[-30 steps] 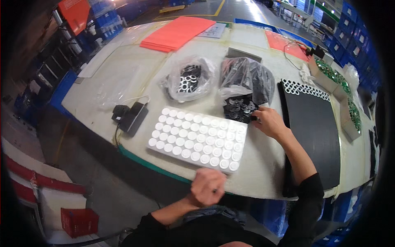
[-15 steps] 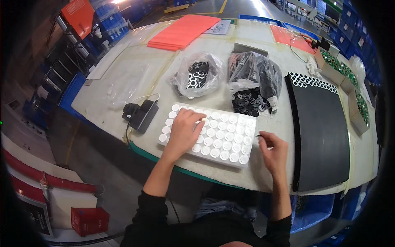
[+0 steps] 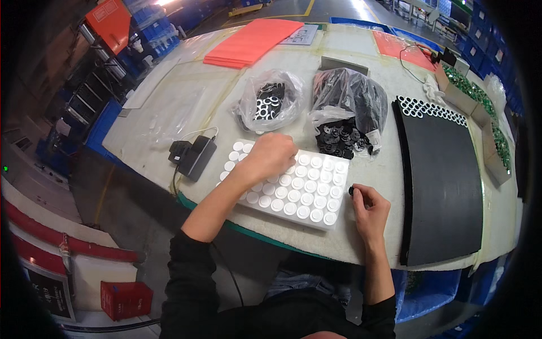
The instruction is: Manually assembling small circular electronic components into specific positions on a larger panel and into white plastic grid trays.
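A white tray (image 3: 296,219) with rows of round white caps (image 3: 306,198) lies before me on the table. My left hand (image 3: 270,155) reaches over the tray's far middle, fingers curled together and pointing down. Its fingertips are mostly hidden, so whether they hold anything is not visible. Just off the tray's right edge, my right hand (image 3: 370,213) pinches a small black disc (image 3: 351,191) between thumb and fingers. Beyond the tray sit a clear bag of black and white rings (image 3: 267,107) and a bag spilling black flat parts (image 3: 340,139).
Right of my right hand lies a black board stack (image 3: 440,186) with white-rimmed rings (image 3: 432,111) along its far end. Boxes of green pieces (image 3: 491,138) stand beyond it. A black power adapter (image 3: 199,158) sits left, red-orange sheets (image 3: 251,44) at the back.
My left hand has moved right and away from me across the tray, its fingers now curled under. The black disc in my right hand shows more plainly. The tray appears slightly shifted left.
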Available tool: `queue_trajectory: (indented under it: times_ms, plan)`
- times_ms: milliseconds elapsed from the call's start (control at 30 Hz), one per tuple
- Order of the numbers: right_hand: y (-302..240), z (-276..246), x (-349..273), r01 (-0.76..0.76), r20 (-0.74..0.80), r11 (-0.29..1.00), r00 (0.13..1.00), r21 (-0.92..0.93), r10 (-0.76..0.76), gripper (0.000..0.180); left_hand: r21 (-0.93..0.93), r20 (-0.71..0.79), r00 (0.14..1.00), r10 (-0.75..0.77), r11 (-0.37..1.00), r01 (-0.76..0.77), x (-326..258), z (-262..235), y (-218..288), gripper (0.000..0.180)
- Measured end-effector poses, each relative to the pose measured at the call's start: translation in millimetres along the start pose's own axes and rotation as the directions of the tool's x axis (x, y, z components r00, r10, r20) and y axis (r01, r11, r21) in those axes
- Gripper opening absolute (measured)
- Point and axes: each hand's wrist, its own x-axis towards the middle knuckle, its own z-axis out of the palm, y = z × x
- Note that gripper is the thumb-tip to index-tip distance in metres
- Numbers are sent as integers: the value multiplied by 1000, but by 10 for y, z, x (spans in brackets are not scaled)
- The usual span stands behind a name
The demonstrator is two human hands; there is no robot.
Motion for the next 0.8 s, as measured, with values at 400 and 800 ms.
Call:
queue_trajectory:
  times_ms: [400,800]
  plan:
    - [-22,-14,-38,30,-8,998,1000,50,-29,14,188,-96,974,207,964,-186,-8,144,-7,10]
    - [-50,-42,-53,31,22,999,999,40,-32,15,-219,0,1000,-8,976,8,-4,19,-122,15]
